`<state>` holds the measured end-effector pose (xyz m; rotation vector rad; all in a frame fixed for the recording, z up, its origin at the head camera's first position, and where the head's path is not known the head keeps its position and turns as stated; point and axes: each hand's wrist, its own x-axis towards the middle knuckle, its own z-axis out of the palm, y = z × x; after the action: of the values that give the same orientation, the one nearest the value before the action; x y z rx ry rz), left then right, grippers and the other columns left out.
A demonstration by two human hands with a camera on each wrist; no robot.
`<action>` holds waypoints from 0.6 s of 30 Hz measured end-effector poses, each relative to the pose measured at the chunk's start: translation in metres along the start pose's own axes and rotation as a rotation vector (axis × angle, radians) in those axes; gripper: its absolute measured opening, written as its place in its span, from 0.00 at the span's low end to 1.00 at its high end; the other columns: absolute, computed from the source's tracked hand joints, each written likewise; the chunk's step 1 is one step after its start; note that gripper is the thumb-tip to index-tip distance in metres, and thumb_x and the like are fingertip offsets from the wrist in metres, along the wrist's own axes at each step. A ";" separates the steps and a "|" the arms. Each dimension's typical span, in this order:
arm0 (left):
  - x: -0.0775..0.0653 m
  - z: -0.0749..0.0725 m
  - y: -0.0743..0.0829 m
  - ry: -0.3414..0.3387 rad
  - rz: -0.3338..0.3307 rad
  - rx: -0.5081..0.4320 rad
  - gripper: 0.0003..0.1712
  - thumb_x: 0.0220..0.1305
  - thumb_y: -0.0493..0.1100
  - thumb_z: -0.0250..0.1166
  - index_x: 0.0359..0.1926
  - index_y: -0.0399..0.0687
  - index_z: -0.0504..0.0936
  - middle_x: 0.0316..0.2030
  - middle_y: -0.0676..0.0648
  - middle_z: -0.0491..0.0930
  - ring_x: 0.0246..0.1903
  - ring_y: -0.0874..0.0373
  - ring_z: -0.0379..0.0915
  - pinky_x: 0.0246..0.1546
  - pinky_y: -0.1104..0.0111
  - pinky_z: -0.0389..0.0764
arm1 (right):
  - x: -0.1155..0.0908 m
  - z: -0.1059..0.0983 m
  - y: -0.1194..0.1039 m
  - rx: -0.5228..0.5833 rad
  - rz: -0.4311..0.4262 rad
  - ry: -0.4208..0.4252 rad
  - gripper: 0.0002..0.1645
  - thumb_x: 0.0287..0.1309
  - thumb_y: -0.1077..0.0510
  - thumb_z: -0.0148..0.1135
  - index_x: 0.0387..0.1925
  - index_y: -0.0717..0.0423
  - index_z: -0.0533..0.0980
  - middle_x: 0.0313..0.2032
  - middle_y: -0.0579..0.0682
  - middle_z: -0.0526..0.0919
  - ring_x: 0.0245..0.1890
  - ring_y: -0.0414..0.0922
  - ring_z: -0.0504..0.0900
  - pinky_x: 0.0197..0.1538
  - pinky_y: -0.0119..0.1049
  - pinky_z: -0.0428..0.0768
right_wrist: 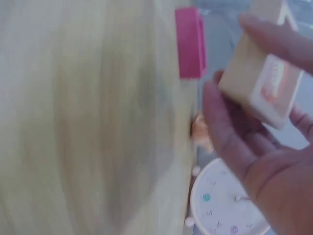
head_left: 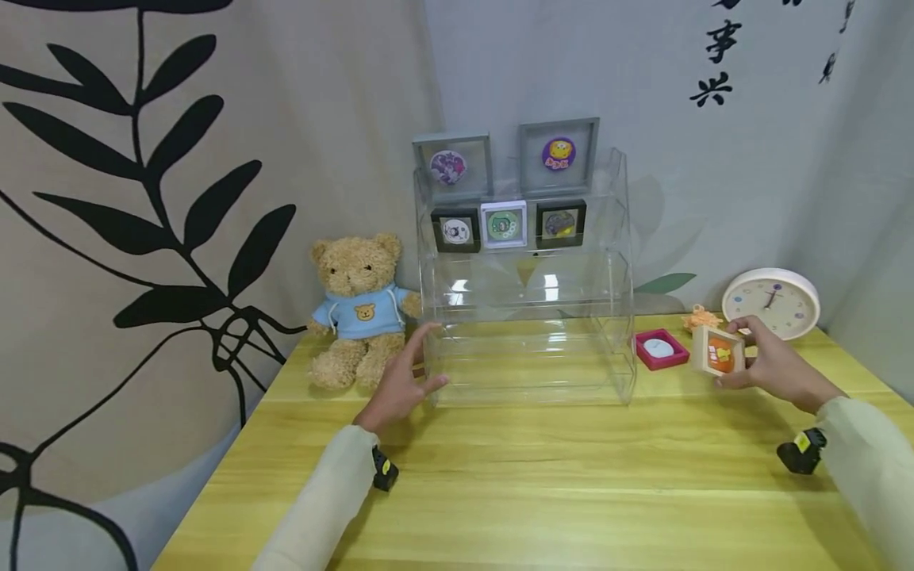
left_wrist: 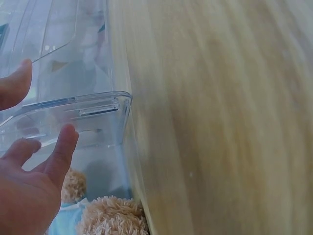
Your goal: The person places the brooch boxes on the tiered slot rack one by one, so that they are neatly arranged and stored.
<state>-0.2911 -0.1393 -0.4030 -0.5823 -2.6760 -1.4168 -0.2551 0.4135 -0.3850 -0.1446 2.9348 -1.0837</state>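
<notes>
A clear acrylic tiered display stand [head_left: 524, 373] stands upright at the table's back. My left hand [head_left: 403, 381] is at its left side, thumb and fingers spread apart around the side panel's edge [left_wrist: 78, 100]. On the right, my right hand [head_left: 771, 365] pinches a small beige-framed display box [head_left: 716, 351] with an orange picture, held up off the table. In the right wrist view, the thumb and fingers grip the box [right_wrist: 264, 73] by opposite sides. Just left of it lies a magenta-framed box [head_left: 662, 349] with a white disc, flat on the table.
Two grey frames, one with a purple badge [head_left: 448, 167] and one with a yellow badge [head_left: 559, 154], top the stand. Below them sit a white-framed box [head_left: 504, 225] and two black-framed ones. A teddy bear [head_left: 360, 309] sits left; an orange trinket [head_left: 701, 318] and round clock [head_left: 773, 303] stand right.
</notes>
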 end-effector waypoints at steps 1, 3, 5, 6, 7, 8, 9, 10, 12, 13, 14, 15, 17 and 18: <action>0.000 0.000 0.000 -0.001 0.000 -0.003 0.51 0.63 0.38 0.70 0.72 0.87 0.54 0.75 0.38 0.60 0.67 0.35 0.69 0.65 0.44 0.79 | -0.003 0.001 -0.002 0.019 -0.006 0.002 0.54 0.49 0.56 0.78 0.64 0.67 0.50 0.60 0.77 0.63 0.53 0.65 0.74 0.47 0.43 0.82; 0.001 0.001 0.000 -0.004 -0.003 -0.010 0.51 0.63 0.38 0.71 0.72 0.87 0.54 0.74 0.37 0.61 0.67 0.35 0.69 0.64 0.44 0.79 | -0.007 0.004 -0.008 0.064 -0.017 0.001 0.51 0.50 0.56 0.77 0.63 0.64 0.50 0.61 0.75 0.64 0.50 0.58 0.78 0.46 0.39 0.83; 0.001 0.002 0.000 -0.004 -0.011 -0.020 0.51 0.63 0.38 0.71 0.72 0.89 0.54 0.73 0.37 0.63 0.67 0.35 0.69 0.64 0.44 0.79 | -0.011 0.007 -0.014 0.121 -0.034 0.006 0.48 0.51 0.57 0.76 0.62 0.57 0.52 0.59 0.69 0.68 0.48 0.47 0.79 0.43 0.33 0.83; 0.001 0.002 0.000 -0.005 -0.011 -0.026 0.51 0.63 0.38 0.71 0.71 0.89 0.54 0.73 0.36 0.63 0.67 0.35 0.69 0.65 0.44 0.78 | -0.013 0.008 -0.017 0.164 -0.048 0.003 0.46 0.52 0.59 0.75 0.61 0.54 0.52 0.57 0.66 0.70 0.45 0.43 0.80 0.41 0.32 0.84; 0.001 0.002 0.000 -0.008 -0.011 -0.030 0.51 0.63 0.38 0.71 0.72 0.89 0.54 0.73 0.36 0.64 0.67 0.35 0.69 0.65 0.44 0.78 | -0.014 0.010 -0.021 0.208 -0.064 -0.002 0.44 0.52 0.61 0.74 0.61 0.50 0.53 0.55 0.61 0.72 0.42 0.40 0.81 0.39 0.32 0.86; 0.001 0.003 0.000 -0.010 -0.005 -0.029 0.51 0.63 0.38 0.70 0.72 0.88 0.54 0.72 0.36 0.64 0.67 0.34 0.69 0.65 0.44 0.78 | -0.016 0.011 -0.025 0.254 -0.080 -0.010 0.42 0.53 0.62 0.73 0.60 0.46 0.54 0.53 0.56 0.74 0.40 0.38 0.82 0.37 0.35 0.88; 0.001 0.003 -0.001 -0.012 -0.004 -0.029 0.51 0.63 0.38 0.70 0.72 0.88 0.54 0.72 0.36 0.64 0.67 0.34 0.69 0.65 0.44 0.78 | -0.017 0.013 -0.029 0.303 -0.098 -0.017 0.41 0.54 0.65 0.71 0.60 0.43 0.56 0.52 0.51 0.75 0.39 0.36 0.82 0.36 0.37 0.89; 0.001 0.003 -0.001 -0.012 -0.003 -0.028 0.51 0.63 0.38 0.70 0.72 0.87 0.54 0.72 0.36 0.64 0.67 0.35 0.69 0.65 0.44 0.78 | -0.017 0.015 -0.032 0.354 -0.118 -0.026 0.42 0.54 0.67 0.71 0.60 0.40 0.58 0.50 0.46 0.77 0.39 0.36 0.83 0.35 0.39 0.89; 0.001 0.002 0.000 -0.013 0.001 -0.023 0.51 0.63 0.38 0.70 0.73 0.86 0.54 0.73 0.36 0.63 0.67 0.34 0.69 0.65 0.44 0.78 | -0.018 0.019 -0.041 0.466 -0.158 -0.055 0.43 0.53 0.72 0.68 0.62 0.39 0.60 0.48 0.40 0.79 0.39 0.37 0.84 0.32 0.42 0.90; 0.001 0.002 0.000 -0.015 0.003 -0.018 0.51 0.63 0.38 0.70 0.74 0.84 0.54 0.74 0.36 0.61 0.67 0.34 0.69 0.65 0.44 0.78 | -0.018 0.021 -0.044 0.525 -0.179 -0.075 0.43 0.53 0.74 0.67 0.63 0.39 0.61 0.49 0.37 0.79 0.39 0.37 0.85 0.32 0.42 0.90; 0.001 0.001 0.000 -0.016 0.007 -0.014 0.51 0.63 0.38 0.70 0.74 0.82 0.54 0.74 0.35 0.61 0.67 0.34 0.69 0.65 0.44 0.78 | -0.017 0.023 -0.048 0.583 -0.199 -0.091 0.45 0.52 0.76 0.66 0.64 0.40 0.62 0.51 0.36 0.78 0.41 0.36 0.85 0.33 0.40 0.90; 0.001 0.001 0.000 -0.017 0.002 -0.013 0.51 0.63 0.38 0.70 0.74 0.83 0.54 0.74 0.36 0.60 0.67 0.34 0.69 0.65 0.44 0.78 | -0.016 0.025 -0.052 0.641 -0.223 -0.108 0.46 0.52 0.78 0.64 0.65 0.42 0.62 0.52 0.36 0.78 0.42 0.36 0.85 0.35 0.37 0.90; 0.001 0.000 0.000 -0.018 0.001 -0.006 0.51 0.63 0.38 0.70 0.74 0.82 0.53 0.75 0.36 0.58 0.67 0.34 0.69 0.65 0.44 0.79 | -0.014 0.029 -0.059 0.731 -0.257 -0.143 0.48 0.50 0.81 0.63 0.66 0.44 0.61 0.53 0.40 0.77 0.44 0.36 0.85 0.38 0.34 0.90; 0.002 0.000 0.000 -0.020 0.002 -0.003 0.51 0.63 0.38 0.70 0.74 0.81 0.53 0.75 0.36 0.58 0.67 0.33 0.69 0.65 0.44 0.79 | -0.013 0.031 -0.062 0.768 -0.270 -0.161 0.49 0.49 0.82 0.63 0.67 0.45 0.61 0.54 0.41 0.77 0.45 0.37 0.85 0.40 0.33 0.90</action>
<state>-0.2926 -0.1388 -0.4021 -0.6015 -2.6881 -1.4225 -0.2358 0.3473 -0.3690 -0.5804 2.2001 -2.0205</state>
